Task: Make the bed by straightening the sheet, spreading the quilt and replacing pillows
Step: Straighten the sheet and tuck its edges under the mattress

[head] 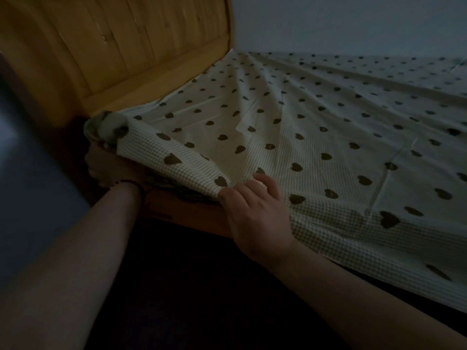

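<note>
A pale checked sheet (303, 127) printed with dark hearts covers the bed, with creases fanning out from its near left corner. That corner is lifted and bunched beside the headboard. My left hand (101, 162) reaches under the raised corner, its fingers partly hidden by the fabric, and holds the bunched cloth. My right hand (255, 210) pinches the sheet's front edge, thumb under the fold and fingers curled on top. No quilt or pillow is in view.
A slatted wooden headboard (113, 54) stands at the left end of the bed. The orange-brown bed frame rail (192, 213) shows under the lifted sheet. A plain wall (353, 21) runs along the bed's far side. The floor below is dark.
</note>
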Action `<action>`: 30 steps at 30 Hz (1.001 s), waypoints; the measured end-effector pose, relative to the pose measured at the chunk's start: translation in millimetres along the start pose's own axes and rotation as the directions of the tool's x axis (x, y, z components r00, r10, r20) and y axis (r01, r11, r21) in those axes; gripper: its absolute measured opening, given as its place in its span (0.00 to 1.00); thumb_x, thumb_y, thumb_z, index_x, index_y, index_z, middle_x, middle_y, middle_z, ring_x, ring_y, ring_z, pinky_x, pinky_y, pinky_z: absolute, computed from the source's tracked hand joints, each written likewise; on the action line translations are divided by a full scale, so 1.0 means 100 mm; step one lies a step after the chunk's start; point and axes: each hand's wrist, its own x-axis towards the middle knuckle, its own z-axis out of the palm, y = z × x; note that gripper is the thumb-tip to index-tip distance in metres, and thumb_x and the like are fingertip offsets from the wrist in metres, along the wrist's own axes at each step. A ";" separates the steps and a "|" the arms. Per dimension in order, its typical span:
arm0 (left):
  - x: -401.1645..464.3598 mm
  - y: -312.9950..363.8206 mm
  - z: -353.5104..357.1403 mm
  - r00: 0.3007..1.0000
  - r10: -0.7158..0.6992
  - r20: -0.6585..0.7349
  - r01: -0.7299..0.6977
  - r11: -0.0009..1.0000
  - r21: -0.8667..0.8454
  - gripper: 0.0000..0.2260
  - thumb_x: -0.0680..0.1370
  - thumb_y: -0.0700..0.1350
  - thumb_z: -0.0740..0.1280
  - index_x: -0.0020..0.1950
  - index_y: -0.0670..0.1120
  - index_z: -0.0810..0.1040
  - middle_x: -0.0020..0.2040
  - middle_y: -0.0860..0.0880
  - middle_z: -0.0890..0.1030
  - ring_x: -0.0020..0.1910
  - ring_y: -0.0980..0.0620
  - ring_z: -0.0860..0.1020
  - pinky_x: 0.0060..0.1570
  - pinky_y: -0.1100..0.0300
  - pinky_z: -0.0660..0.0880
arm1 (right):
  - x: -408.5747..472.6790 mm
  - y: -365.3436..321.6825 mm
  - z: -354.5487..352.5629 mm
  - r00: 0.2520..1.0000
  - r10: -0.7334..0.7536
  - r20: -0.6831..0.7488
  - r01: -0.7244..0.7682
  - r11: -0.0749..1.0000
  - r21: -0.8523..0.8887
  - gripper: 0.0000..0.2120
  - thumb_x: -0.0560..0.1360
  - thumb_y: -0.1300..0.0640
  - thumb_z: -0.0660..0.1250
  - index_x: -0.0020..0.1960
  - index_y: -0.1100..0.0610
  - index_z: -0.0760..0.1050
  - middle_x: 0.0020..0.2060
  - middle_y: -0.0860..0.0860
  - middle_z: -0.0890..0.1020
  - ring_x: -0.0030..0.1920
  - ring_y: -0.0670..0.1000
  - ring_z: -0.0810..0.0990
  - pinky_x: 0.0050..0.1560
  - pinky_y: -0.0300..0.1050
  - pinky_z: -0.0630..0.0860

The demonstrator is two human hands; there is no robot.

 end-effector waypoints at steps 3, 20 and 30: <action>0.22 -0.08 -0.09 0.999 0.036 0.030 -0.040 0.985 0.165 0.17 0.80 0.50 0.56 0.63 0.47 0.76 0.65 0.40 0.74 0.65 0.36 0.70 0.61 0.43 0.70 | -0.02 -0.06 0.03 0.999 -0.007 0.045 0.007 1.000 -0.002 0.04 0.76 0.63 0.69 0.49 0.55 0.80 0.39 0.48 0.82 0.44 0.50 0.80 0.68 0.54 0.67; 0.47 -0.43 -0.44 0.970 0.206 0.129 -0.120 0.867 -0.483 0.15 0.78 0.43 0.63 0.63 0.48 0.79 0.61 0.49 0.80 0.60 0.52 0.77 0.62 0.57 0.74 | 0.02 -0.15 -0.04 0.932 0.028 0.361 0.042 0.982 -0.183 0.18 0.78 0.58 0.62 0.67 0.57 0.71 0.53 0.53 0.80 0.49 0.56 0.80 0.55 0.54 0.74; 0.73 -1.14 -0.69 0.691 0.677 0.255 -0.721 0.674 0.163 0.21 0.82 0.40 0.59 0.75 0.50 0.65 0.79 0.49 0.56 0.74 0.40 0.62 0.70 0.45 0.63 | -0.28 -0.37 0.13 0.730 0.009 0.684 0.030 0.999 -0.045 0.26 0.78 0.48 0.53 0.72 0.57 0.72 0.70 0.53 0.74 0.68 0.52 0.76 0.65 0.47 0.62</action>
